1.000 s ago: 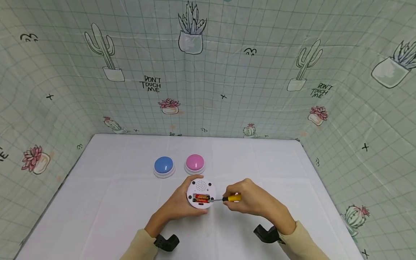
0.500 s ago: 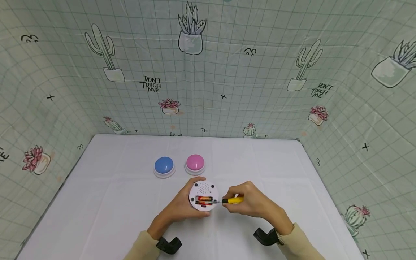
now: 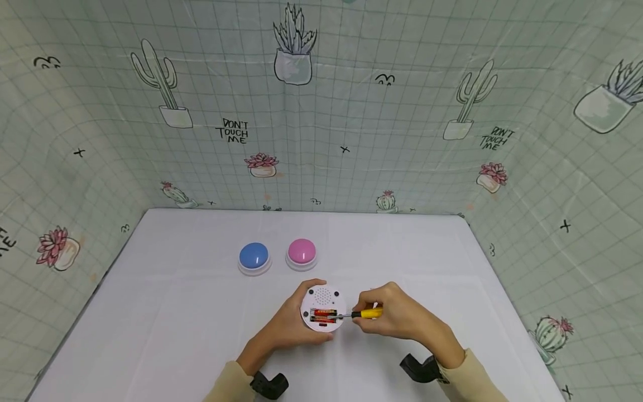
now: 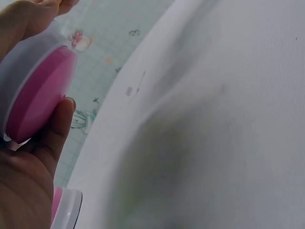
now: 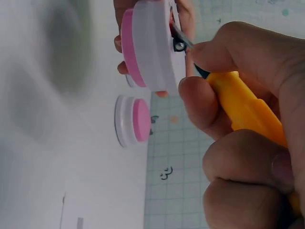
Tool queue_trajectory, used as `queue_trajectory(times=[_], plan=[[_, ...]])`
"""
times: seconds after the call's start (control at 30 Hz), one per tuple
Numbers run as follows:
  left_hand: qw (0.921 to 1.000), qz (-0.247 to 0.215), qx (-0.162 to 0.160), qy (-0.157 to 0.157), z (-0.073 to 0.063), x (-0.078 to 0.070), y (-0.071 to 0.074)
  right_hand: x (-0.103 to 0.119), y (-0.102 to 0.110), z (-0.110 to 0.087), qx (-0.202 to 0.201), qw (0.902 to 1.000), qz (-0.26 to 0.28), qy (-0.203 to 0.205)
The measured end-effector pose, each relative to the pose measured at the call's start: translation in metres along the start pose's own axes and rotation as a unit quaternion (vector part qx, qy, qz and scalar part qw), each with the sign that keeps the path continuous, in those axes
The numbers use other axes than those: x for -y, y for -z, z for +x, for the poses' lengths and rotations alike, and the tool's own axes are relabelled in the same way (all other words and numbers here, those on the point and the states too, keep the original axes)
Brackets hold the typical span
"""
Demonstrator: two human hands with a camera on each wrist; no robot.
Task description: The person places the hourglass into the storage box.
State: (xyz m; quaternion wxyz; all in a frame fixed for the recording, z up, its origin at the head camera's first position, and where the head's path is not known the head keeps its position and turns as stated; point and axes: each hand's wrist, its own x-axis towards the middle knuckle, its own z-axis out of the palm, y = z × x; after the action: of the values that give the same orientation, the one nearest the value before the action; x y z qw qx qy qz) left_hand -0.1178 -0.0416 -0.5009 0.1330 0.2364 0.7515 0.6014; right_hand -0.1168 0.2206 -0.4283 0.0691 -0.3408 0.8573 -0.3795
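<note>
My left hand (image 3: 293,319) grips a white round push button (image 3: 324,296) by its rim, its underside with speaker holes and dark feet facing me. In the left wrist view its pink dome (image 4: 40,95) points away, fingertips against it. Two red batteries (image 3: 324,313) lie side by side in the uncovered compartment. My right hand (image 3: 397,311) holds a screwdriver (image 3: 370,314) with a yellow handle, pinched near its black collar. The metal shaft (image 5: 181,34) reaches into the compartment, tip at the batteries; exact contact is hard to tell.
Behind my left hand, a blue-domed button (image 3: 253,255) and a pink-domed button (image 3: 302,252) stand dome up on the white-covered table (image 3: 176,312). A grid-patterned cloth (image 3: 321,111) with cactus drawings rises behind and at both sides.
Both hands have drifted slightly right and toward me with the push button and the screwdriver. The screwdriver tip stays at the batteries. The two standing buttons have not moved.
</note>
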Motion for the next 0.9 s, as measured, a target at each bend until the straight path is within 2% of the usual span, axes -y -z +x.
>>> queue_trajectory(times=[0.23, 0.4, 0.57, 0.7, 0.9], plan=[[0.9998, 0.019, 0.004, -0.01, 0.0, -0.001, 0.005, 0.003, 0.007, -0.001, 0.022, 0.9993, -0.032, 0.003], [0.9995, 0.026, 0.004, -0.016, 0.0, -0.003, 0.006, 0.014, 0.008, 0.002, 0.045, 0.9966, -0.067, -0.012], [0.9991, 0.037, 0.003, -0.021, -0.001, -0.002, 0.008, 0.024, 0.007, 0.005, 0.057, 0.9929, -0.104, 0.001], [0.9991, 0.037, 0.0, -0.02, -0.001, -0.002, 0.01, 0.022, 0.005, 0.006, 0.052, 0.9942, -0.094, 0.009], [0.9995, 0.022, -0.002, -0.024, -0.002, -0.002, 0.014, 0.011, 0.001, 0.005, 0.024, 0.9989, -0.039, 0.01]])
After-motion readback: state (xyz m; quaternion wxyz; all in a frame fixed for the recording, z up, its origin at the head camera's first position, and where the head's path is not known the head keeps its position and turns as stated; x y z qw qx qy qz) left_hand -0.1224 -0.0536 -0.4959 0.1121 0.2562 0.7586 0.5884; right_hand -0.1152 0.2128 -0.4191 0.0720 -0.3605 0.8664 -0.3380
